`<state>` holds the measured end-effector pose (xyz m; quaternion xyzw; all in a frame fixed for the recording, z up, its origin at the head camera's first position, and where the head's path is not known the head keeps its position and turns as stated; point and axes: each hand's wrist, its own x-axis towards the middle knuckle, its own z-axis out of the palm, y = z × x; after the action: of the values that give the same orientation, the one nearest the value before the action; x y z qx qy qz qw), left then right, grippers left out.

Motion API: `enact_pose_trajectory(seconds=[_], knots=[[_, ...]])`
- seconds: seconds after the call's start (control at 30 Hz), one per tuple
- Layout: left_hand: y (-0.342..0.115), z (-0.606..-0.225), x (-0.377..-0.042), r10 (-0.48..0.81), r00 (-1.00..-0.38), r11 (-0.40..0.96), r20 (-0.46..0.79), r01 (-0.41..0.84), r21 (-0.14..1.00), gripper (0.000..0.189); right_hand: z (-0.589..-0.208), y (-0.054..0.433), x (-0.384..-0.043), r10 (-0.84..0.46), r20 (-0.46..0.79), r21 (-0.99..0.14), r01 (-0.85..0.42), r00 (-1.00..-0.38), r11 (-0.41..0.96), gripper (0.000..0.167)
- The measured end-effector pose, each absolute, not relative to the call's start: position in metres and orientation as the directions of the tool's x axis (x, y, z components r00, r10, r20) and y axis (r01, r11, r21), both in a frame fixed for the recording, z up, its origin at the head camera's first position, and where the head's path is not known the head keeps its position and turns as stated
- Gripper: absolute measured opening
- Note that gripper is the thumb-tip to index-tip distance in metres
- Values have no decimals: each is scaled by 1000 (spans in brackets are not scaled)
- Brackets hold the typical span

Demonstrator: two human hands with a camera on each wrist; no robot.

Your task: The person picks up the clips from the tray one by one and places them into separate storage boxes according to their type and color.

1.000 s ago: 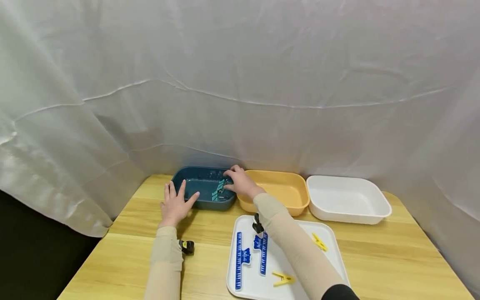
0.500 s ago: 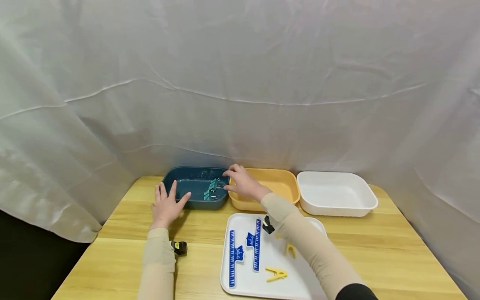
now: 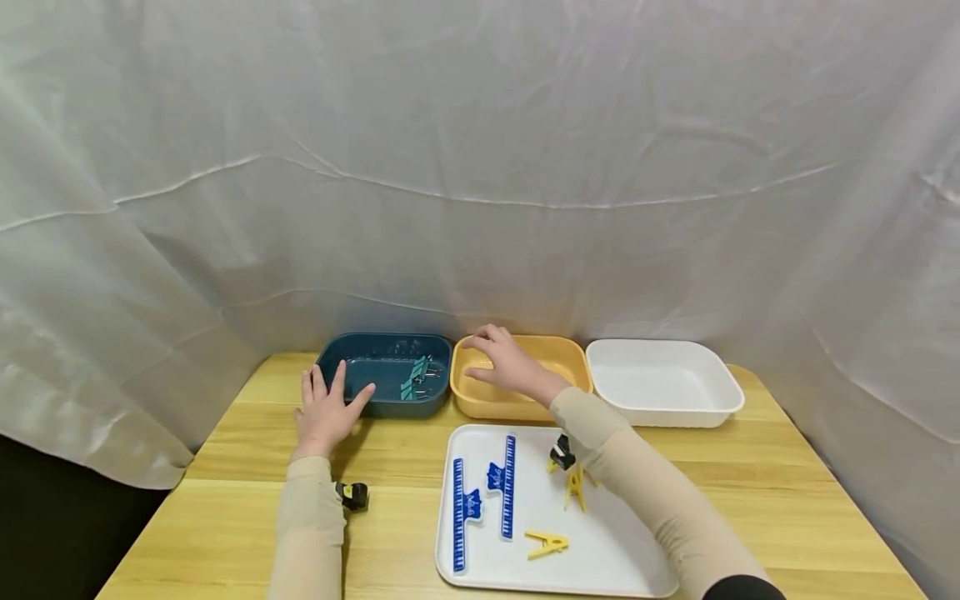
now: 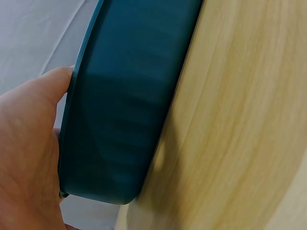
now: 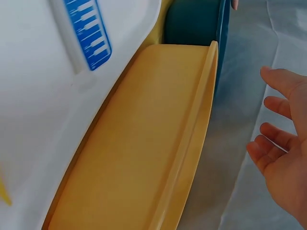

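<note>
My left hand point(image 3: 326, 417) rests on the near left rim of a dark teal bin point(image 3: 397, 410), fingers spread; in the left wrist view its thumb point(image 4: 60, 81) lies along the rim. Inside that bin, at its right end, sit teal binder clips point(image 3: 414, 379) with metal handles. Over the yellow bin point(image 3: 498, 408) hovers my right hand point(image 3: 513, 367), its fingers loosely bent and holding nothing. In the right wrist view this empty right hand point(image 5: 285, 134) appears beyond the bin's rim.
A white bin point(image 3: 667, 415) ends the row on the right. In front, a white tray point(image 3: 600, 558) carries two blue piano-key page clips point(image 3: 459, 517) and several yellow clothespins point(image 3: 549, 545), some partly behind my right forearm. A pale curtain point(image 3: 480, 258) hangs behind the bins.
My right hand has drawn back rightward, from the right end of the teal bin to above the yellow bin. The left hand stays at the teal rim. The head view has shifted slightly.
</note>
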<state>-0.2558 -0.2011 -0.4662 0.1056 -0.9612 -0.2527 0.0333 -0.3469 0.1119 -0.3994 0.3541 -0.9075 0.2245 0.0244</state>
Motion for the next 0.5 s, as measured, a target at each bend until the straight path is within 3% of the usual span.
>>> enact_pose_trajectory(seconds=[0.5], knots=[[-196,-466,-256,-227,-974,844,6,-194,500,90,-398,155,-322,-668,229,-381,-696,-709,609,44]])
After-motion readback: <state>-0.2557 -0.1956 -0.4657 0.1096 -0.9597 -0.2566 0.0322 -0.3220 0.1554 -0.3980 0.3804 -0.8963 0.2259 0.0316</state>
